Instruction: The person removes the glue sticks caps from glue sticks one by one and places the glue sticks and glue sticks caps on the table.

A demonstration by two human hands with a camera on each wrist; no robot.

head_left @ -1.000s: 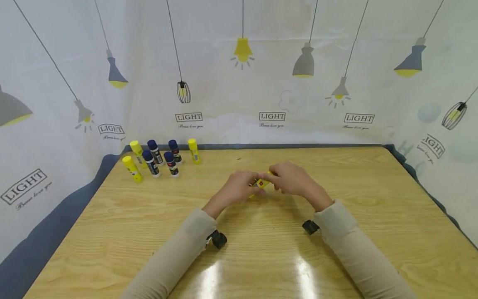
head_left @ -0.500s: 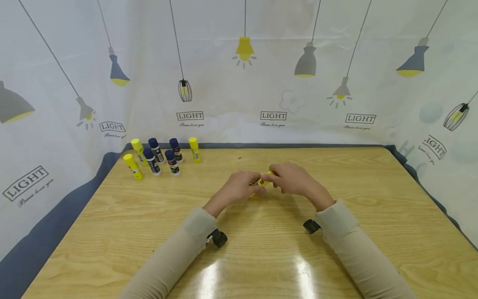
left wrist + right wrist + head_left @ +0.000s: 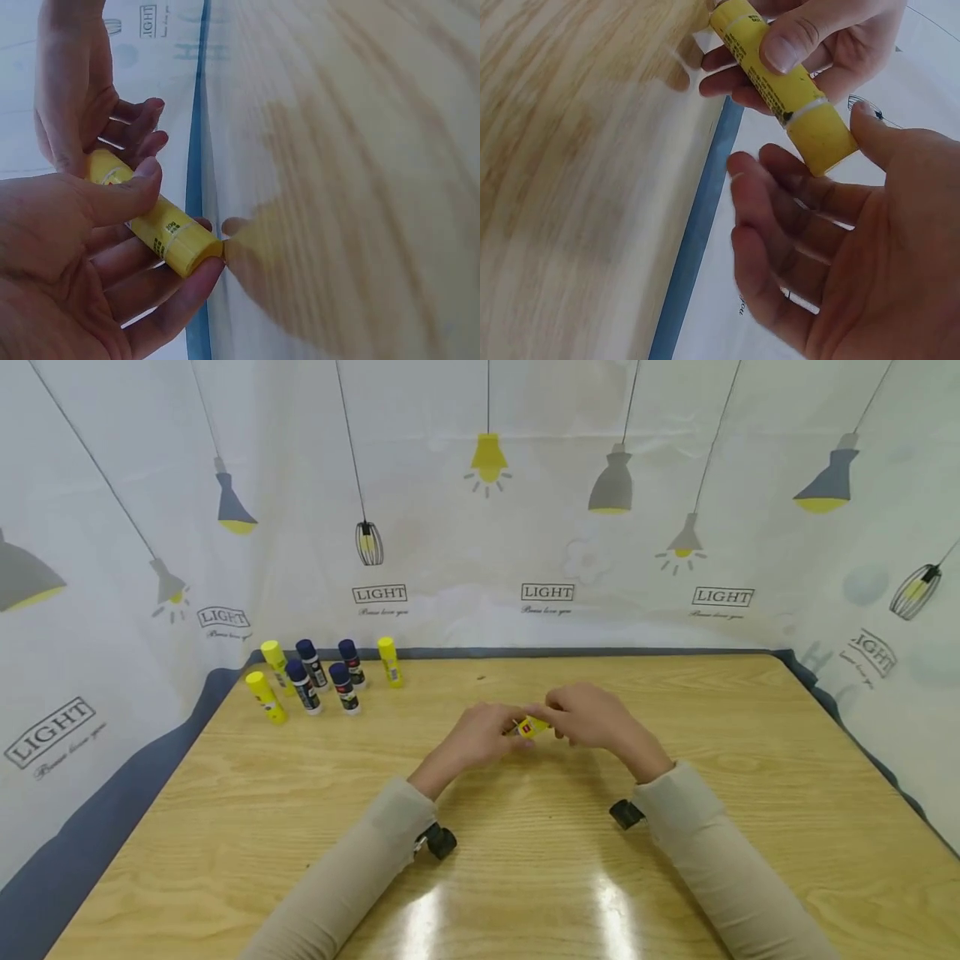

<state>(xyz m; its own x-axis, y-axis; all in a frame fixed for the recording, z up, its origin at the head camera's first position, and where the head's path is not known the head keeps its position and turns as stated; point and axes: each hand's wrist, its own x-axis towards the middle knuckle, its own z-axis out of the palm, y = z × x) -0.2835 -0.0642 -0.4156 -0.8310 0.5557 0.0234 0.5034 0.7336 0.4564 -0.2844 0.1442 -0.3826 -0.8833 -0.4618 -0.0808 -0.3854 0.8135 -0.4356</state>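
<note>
Head view: the yellow glue stick point(image 3: 534, 727) is held slantwise just above the table point(image 3: 517, 877), between the left hand point(image 3: 478, 732) and the right hand point(image 3: 592, 717); seven other sticks point(image 3: 346, 692) are stood at the far left, well apart, presumably to be kept from the handling.

Left wrist view: the barrel is clasped by the left hand, apparently for steadiness.

Right wrist view: the other end is loosely pinched by the right hand, probably so the barrel is left unobstructed; how firmly cannot be told.
</note>
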